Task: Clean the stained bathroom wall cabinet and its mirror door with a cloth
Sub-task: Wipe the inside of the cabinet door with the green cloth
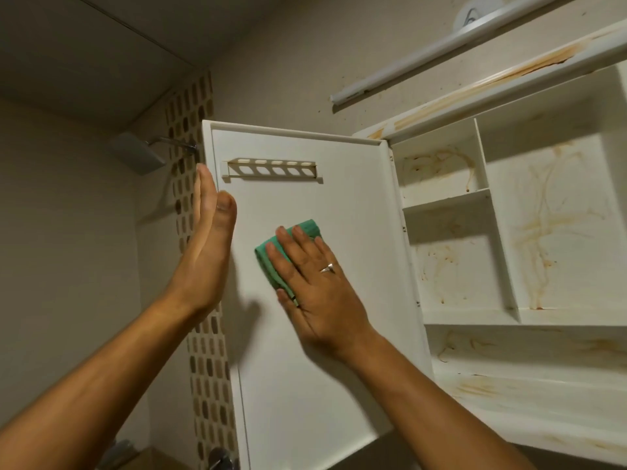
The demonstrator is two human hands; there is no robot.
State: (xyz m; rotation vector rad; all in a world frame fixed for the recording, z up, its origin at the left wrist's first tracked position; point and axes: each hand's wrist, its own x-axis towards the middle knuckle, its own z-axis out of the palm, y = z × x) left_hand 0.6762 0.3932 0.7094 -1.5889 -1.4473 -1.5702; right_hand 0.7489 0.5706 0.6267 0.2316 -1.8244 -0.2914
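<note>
Cloth [271, 273], one, between right hand [315, 286] and door [305, 198]

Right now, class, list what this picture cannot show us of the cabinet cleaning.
In the head view:
1. door: its mirror side faces away; only the white back shows.
2. cloth: mostly covered by the right hand.
3. left hand: edge-on, so its palm is hidden.
4. cabinet: right part cut off by the picture edge.

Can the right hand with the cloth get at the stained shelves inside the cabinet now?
Probably yes. The door stands open, the shelves lie bare just right of the right hand, and nothing stands between.
</note>
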